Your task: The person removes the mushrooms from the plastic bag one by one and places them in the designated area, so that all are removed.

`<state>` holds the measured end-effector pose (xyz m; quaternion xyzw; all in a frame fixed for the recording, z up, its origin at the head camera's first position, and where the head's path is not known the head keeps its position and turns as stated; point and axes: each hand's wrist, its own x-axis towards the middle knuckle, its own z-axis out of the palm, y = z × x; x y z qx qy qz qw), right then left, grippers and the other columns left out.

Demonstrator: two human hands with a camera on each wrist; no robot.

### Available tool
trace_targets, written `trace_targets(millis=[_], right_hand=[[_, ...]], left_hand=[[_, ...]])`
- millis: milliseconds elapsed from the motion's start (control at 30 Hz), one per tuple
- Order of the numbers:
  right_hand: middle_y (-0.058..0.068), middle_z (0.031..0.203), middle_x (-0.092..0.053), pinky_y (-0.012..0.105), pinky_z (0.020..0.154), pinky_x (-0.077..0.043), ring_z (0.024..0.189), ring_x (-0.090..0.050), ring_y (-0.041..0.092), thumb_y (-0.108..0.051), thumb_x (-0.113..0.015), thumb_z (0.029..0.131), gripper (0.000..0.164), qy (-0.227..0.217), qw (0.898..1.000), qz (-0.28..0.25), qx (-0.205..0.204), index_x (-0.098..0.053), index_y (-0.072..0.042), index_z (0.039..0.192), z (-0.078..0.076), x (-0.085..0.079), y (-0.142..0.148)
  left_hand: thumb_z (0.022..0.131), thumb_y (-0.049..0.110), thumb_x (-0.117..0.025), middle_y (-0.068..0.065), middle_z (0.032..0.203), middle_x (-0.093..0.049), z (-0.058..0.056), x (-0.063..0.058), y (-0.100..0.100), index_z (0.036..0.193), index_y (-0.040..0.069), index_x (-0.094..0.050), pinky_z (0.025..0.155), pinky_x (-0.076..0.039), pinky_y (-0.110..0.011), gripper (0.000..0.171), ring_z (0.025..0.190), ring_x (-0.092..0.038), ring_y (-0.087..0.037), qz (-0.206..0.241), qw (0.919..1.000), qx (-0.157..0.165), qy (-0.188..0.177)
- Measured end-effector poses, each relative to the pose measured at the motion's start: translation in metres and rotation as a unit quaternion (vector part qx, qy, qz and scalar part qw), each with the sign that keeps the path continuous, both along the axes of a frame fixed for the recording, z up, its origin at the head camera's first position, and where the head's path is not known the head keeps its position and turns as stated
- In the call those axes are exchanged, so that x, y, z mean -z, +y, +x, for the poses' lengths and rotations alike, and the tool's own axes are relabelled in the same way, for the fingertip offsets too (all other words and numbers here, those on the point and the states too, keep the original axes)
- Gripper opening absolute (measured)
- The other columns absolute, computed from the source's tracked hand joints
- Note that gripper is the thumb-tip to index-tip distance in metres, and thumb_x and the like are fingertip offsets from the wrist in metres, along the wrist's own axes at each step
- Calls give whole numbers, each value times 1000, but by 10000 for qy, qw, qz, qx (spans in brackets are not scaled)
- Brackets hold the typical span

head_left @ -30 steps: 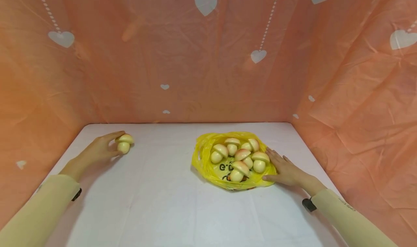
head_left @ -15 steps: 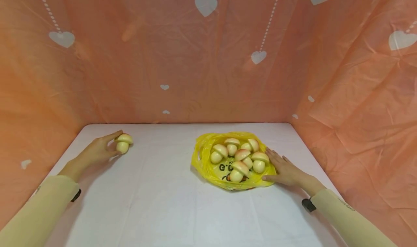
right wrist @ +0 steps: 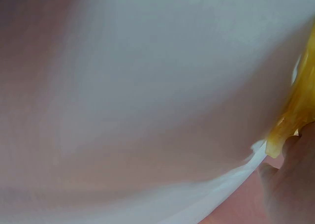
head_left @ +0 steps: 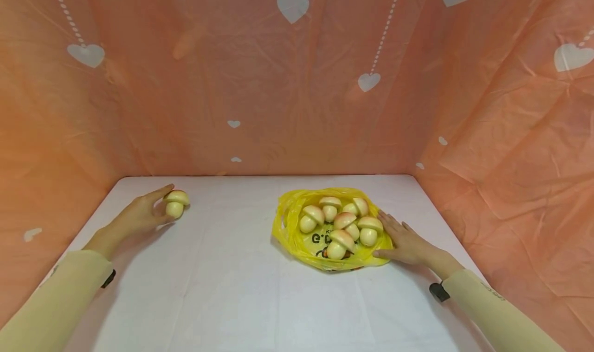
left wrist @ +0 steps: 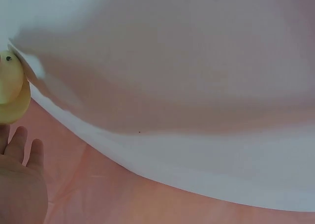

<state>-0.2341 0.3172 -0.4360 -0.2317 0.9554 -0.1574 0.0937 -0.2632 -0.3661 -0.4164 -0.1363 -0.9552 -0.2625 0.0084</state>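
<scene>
At the left back of the table, a cream mushroom [head_left: 175, 209] with a pinkish cap stands upright on its thick stem. My left hand [head_left: 136, 218] holds it from the left, fingers at the cap and thumb by the stem. The left wrist view catches part of the same mushroom [left wrist: 12, 98] at its left edge, above the fingertips. Right of centre lies a yellow plastic bag [head_left: 290, 238], spread wide, with several similar mushrooms [head_left: 340, 244] on it. Against the bag's right edge rests my right hand [head_left: 408, 244], fingers extended and thumb apart; bunched yellow plastic [right wrist: 295, 106] shows beside it in the right wrist view.
White cloth covers the table [head_left: 232, 300]. Orange sheeting with white hearts forms a back wall [head_left: 297, 99] and side walls close to both arms. Black straps with cameras [head_left: 438, 292] sit at the wrists.
The mushroom at my left hand has shifted very slightly left along with the hand. The right hand and the yellow bag hold almost still.
</scene>
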Motion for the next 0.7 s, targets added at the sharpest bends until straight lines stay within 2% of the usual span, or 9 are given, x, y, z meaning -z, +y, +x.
trace_targets(millis=[133,267,400,567,700], right_hand=[[23,171,-11,71,121,-10,156,-11,49,-59,-68,94,108,1,10000,9,2,-15,5,163,0,0,0],[23,172,-11,71,121,-9,156,-11,48,-59,-68,94,108,-21,10000,4,18,-15,5,163,1,0,0],[23,171,-11,71,121,-9,156,-11,49,-58,-68,94,108,-28,10000,-15,25,-15,5,163,0,1,0],[23,171,-11,71,121,-10,155,-11,49,-58,-69,94,108,-26,10000,-18,29,-15,5,163,0,2,0],[23,172,-11,71,121,-10,156,-11,49,-57,-69,94,108,-44,10000,-54,28,-14,5,163,1,0,-1]], left_hand=[[90,23,-83,-38,148,-47,1,1,0,158,-7,-32,104,-36,-70,91,130,-47,-55,149,9997,74,166],[88,22,-84,-37,147,-48,0,3,2,157,-7,-34,105,-36,-70,90,132,-46,-57,196,9990,78,393],[92,26,-80,-34,148,-49,1,3,6,157,-4,-37,103,-38,-70,83,131,-47,-57,154,9976,24,672],[95,25,-77,-28,151,-49,2,-1,22,155,1,-44,99,-41,-69,73,129,-50,-54,173,9926,-45,1201],[95,22,-75,-26,147,-53,4,-7,41,153,3,-47,102,-40,-68,67,127,-53,-51,534,9873,-95,1490]])
